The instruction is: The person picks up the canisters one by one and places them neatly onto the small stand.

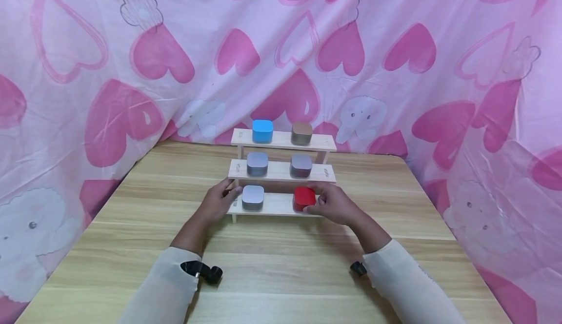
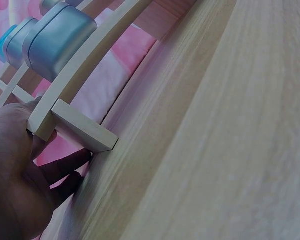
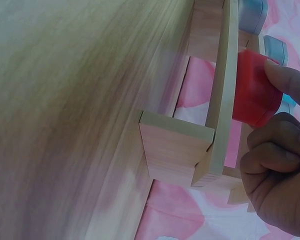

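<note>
A three-step wooden display stand [image 1: 281, 206] stands on the table with square, round-cornered tins on its steps. On the lowest step, my right hand [image 1: 335, 204] pinches a red tin [image 1: 304, 199]; in the right wrist view the thumb lies on the side of the red tin [image 3: 255, 90] and the other fingers are curled. The tin sits on or just at the board. My left hand [image 1: 215, 202] grips the left end of the stand's lowest step, its fingers partly hidden behind the board [image 2: 80, 70] in the left wrist view. Beside it sits a silver tin [image 1: 252, 198].
Two greyish tins, left [image 1: 257, 164] and right [image 1: 301, 166], sit on the middle step. A blue tin [image 1: 262, 131] and a brown tin [image 1: 301, 133] occupy the top step. Behind the wooden table [image 1: 281, 270] hangs a pink heart-patterned cloth [image 1: 272, 31].
</note>
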A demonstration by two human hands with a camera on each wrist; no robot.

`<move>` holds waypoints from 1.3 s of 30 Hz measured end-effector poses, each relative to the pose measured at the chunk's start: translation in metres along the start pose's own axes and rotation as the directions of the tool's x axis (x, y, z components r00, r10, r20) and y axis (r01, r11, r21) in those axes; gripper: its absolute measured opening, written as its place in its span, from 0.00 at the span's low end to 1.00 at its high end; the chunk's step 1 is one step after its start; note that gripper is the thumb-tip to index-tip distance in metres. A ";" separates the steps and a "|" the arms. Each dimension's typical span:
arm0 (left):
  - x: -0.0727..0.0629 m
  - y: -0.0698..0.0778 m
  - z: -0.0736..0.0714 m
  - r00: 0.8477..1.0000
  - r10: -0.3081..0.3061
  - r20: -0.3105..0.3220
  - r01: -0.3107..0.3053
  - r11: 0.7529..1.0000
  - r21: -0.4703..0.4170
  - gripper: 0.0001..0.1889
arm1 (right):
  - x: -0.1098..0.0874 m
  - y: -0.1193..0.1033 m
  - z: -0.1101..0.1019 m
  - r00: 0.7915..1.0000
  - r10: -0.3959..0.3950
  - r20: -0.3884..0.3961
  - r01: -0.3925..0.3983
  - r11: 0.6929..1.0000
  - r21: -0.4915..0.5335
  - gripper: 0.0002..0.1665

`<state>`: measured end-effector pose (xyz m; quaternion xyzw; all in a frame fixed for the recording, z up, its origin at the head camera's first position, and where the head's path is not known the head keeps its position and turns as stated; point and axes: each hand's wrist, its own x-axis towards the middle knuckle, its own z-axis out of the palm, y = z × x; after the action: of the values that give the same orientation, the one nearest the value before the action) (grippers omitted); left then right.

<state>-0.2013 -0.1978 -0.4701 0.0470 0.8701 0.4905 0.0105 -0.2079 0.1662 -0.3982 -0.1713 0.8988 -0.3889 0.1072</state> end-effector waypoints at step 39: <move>0.000 0.000 0.000 1.000 0.001 0.009 -0.001 1.000 0.012 0.36 | -0.032 0.011 -0.015 0.995 0.089 -0.038 -0.088 0.995 0.037 0.51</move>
<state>-0.2012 -0.1975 -0.4700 0.0498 0.8729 0.4851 0.0139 -0.1860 0.1952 -0.3942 -0.1217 0.9005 -0.4028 0.1097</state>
